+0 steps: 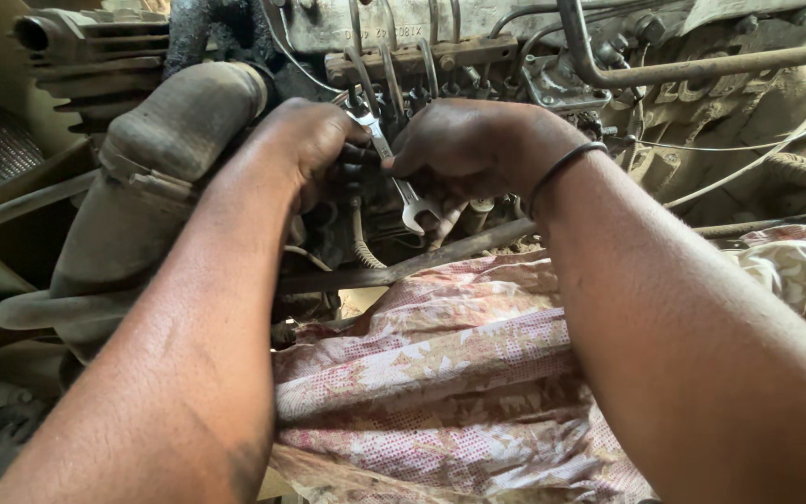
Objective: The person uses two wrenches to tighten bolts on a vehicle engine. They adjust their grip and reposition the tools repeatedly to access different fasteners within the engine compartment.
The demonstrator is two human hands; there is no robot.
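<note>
Both my hands reach into a dirty engine. A silver open-ended wrench (403,191) runs diagonally between them, its upper end at the fuel pipe fittings (394,93) of the injection pump. My right hand (478,145), with a black band around the wrist, grips the wrench's shaft. My left hand (314,140) presses against the upper part of the wrench and the fittings beside it. The lower open jaw of the wrench hangs free below my right hand.
A large dusty rubber hose (151,177) curves down on the left. Thin metal pipes and a bar (692,67) cross the top right. A patterned pink and cream cloth (440,383) covers the area beneath my arms. A grimy rod (440,254) runs diagonally under the hands.
</note>
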